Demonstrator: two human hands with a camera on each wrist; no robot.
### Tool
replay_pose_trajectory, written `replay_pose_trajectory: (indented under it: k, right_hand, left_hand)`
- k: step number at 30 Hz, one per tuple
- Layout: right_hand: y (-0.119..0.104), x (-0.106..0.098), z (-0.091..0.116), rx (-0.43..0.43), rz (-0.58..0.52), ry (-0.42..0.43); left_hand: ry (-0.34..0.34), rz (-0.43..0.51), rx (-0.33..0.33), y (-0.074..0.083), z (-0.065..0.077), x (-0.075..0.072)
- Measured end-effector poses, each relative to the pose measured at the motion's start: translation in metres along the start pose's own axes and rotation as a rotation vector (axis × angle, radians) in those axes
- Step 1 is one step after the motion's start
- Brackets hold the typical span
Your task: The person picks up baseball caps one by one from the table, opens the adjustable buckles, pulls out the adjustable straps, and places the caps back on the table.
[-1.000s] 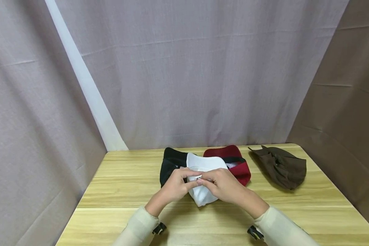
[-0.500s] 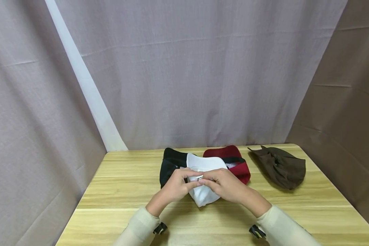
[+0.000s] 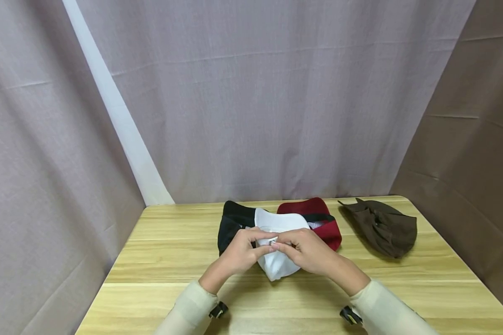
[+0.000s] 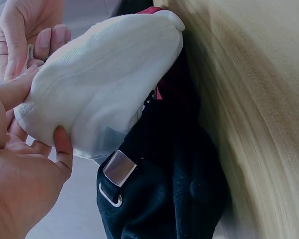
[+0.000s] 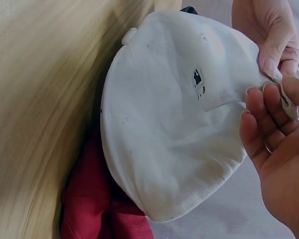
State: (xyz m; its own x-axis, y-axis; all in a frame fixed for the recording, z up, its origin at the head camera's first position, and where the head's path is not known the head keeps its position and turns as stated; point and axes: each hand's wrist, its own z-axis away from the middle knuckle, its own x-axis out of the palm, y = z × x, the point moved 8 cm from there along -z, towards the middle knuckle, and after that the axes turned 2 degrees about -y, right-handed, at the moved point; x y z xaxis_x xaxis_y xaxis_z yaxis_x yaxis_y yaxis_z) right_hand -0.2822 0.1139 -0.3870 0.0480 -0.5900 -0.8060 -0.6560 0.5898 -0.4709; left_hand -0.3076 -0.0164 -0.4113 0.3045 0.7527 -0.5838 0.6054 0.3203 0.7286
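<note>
A white baseball cap (image 3: 282, 221) stands mid-table with its brim towards the far side. Its back strap (image 5: 288, 105) is pinched at the near side by both hands, whose fingertips meet. My left hand (image 3: 240, 253) holds it from the left, thumb and fingers on the fabric. From the right, my right hand (image 3: 309, 252) pinches the strap between thumb and forefinger. The fingers partly hide the fastening. In the right wrist view a small black logo (image 5: 198, 79) shows on the cap's white fabric.
A black cap (image 3: 229, 232) with a metal buckle (image 4: 119, 168) lies against the white one on the left. Behind and right is a dark red cap (image 3: 330, 236). Farther right, a crumpled brown cap (image 3: 385, 230) rests on the wooden table (image 3: 163, 260). Grey curtains (image 3: 251, 116) stand behind.
The fingers shift very slightly at the strap, and the right forearm has moved a little to the right. The caps stay in place.
</note>
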Motion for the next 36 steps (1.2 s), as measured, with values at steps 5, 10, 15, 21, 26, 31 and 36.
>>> replay_pose_trajectory:
  k: [5, 10, 15, 21, 26, 31, 36]
  right_hand:
    - [-0.001, -0.002, 0.001, 0.009, 0.035, 0.036]
    - [-0.004, -0.002, -0.001, 0.030, 0.116, 0.085]
    - [-0.005, -0.003, -0.002, 0.037, 0.167, 0.121]
    - [-0.005, -0.003, -0.003, 0.049, 0.155, 0.117]
    - [-0.009, -0.002, -0.002, 0.022, 0.153, 0.116]
    - [-0.011, -0.001, -0.001, -0.012, 0.168, 0.122]
    - [-0.012, 0.000, -0.003, -0.040, 0.168, 0.120]
  left_hand:
    - [0.002, -0.008, 0.001, 0.001, -0.001, 0.001]
    - [0.001, -0.042, 0.017, 0.003, -0.001, 0.001]
    - [0.015, -0.044, 0.035, 0.005, -0.002, 0.000]
    - [0.032, -0.057, 0.031, 0.005, -0.002, 0.001]
    - [0.029, -0.046, 0.024, 0.005, 0.000, 0.002]
    - [0.021, -0.035, 0.007, 0.004, 0.001, 0.002]
    - [0.023, -0.027, -0.001, 0.003, 0.001, 0.000]
